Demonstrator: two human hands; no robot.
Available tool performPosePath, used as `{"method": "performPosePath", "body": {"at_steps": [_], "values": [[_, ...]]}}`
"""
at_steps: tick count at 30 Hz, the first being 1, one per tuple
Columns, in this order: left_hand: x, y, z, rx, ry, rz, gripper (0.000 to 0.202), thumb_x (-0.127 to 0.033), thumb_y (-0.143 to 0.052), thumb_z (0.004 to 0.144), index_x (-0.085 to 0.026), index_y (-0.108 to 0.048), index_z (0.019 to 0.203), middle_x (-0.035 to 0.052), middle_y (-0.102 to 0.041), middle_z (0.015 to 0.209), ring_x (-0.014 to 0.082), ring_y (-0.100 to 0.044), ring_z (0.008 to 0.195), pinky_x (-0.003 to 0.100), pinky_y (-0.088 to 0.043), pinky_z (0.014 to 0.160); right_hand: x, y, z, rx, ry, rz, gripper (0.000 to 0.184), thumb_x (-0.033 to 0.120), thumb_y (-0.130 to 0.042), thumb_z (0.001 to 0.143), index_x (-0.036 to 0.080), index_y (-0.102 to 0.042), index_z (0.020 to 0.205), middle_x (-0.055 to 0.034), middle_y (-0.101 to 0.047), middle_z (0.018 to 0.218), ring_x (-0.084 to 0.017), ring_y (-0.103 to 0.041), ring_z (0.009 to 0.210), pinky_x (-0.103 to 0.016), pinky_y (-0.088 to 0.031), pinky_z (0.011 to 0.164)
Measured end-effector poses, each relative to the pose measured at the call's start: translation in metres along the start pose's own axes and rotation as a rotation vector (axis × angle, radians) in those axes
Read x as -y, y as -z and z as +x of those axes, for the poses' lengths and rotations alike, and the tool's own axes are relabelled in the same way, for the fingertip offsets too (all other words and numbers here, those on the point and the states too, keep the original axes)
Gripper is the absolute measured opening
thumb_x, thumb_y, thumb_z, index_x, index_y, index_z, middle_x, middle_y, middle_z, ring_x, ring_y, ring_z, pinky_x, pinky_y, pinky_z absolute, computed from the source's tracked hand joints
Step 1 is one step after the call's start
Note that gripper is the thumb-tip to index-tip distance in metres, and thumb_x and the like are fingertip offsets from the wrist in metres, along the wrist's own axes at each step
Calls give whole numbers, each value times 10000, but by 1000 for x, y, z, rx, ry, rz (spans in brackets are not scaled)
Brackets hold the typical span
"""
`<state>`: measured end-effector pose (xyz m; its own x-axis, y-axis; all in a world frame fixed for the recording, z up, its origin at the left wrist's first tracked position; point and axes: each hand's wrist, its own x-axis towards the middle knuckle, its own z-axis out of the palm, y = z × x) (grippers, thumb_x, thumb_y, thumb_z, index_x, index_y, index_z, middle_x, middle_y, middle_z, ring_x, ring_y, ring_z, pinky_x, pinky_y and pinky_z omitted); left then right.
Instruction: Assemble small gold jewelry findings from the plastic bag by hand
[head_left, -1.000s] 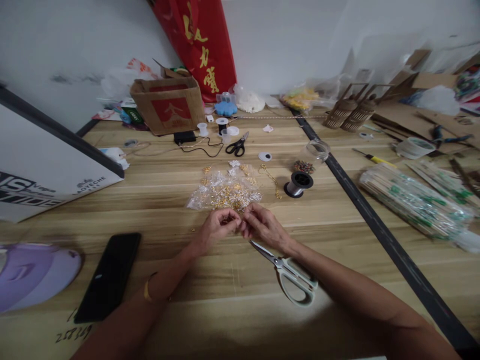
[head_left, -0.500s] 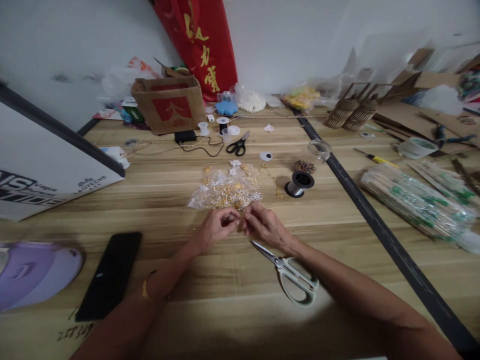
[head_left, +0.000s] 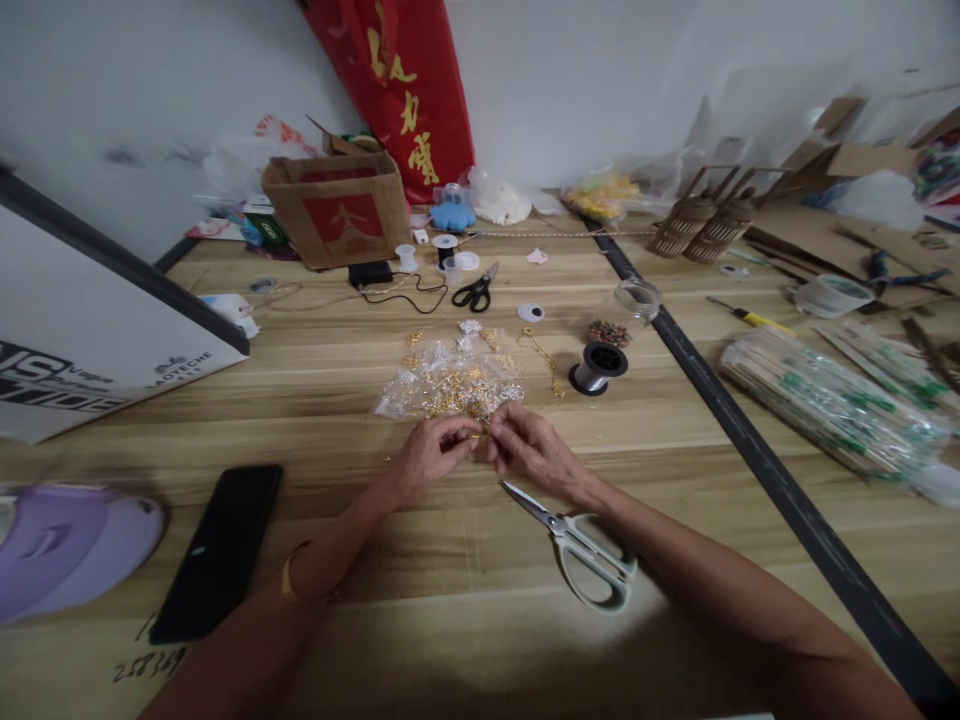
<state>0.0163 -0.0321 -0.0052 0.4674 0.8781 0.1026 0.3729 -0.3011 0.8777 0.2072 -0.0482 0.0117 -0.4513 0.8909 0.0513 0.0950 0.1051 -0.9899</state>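
My left hand (head_left: pixel 435 456) and my right hand (head_left: pixel 531 447) meet fingertip to fingertip over the table, both pinched. A tiny gold-coloured piece shows at the left fingertips; its kind is too small to make out. What the right fingers pinch is hidden. Just beyond the hands lies a pile of small clear bags with gold and silver jewellery findings (head_left: pixel 457 380). White-handled scissors (head_left: pixel 577 545) lie below my right hand, tips toward it. A thin gold chain (head_left: pixel 546 360) rests to the right of the pile, beside a spool of silver wire (head_left: pixel 598 368).
Black scissors (head_left: pixel 477 289) and small spools (head_left: pixel 445 247) lie farther back. A jar of beads (head_left: pixel 630 305) lies on its side. At left are a black phone (head_left: pixel 219 552), a purple-white object (head_left: pixel 79 550) and a white box (head_left: pixel 97 330). Bagged sticks (head_left: pixel 832 405) lie right.
My fingers have shifted slightly against each other, and the gold piece at the left fingertips shows more plainly. Everything else on the table stays where it was.
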Motion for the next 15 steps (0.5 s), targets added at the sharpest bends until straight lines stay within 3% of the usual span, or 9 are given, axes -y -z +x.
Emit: {"method": "performPosePath", "body": {"at_steps": [11,15], "values": [[-14,7,1,62,59,-81,182,-265,-570,802,-117,-674,816,16,-618,664,95,-511,568,195,-406,531,5,-1,2,-22,-41,135,342,516,-483,884,188,-451,792,16,-577,627,-95,-529,491,-223,-434,499],[-18,8,2,36,40,-110,180,-269,-577,807,-115,-667,789,24,-623,680,94,-498,579,193,-390,524,5,0,2,-18,-32,150,357,532,-490,875,186,-453,793,15,-581,634,-95,-529,496,-223,-443,502]]}}
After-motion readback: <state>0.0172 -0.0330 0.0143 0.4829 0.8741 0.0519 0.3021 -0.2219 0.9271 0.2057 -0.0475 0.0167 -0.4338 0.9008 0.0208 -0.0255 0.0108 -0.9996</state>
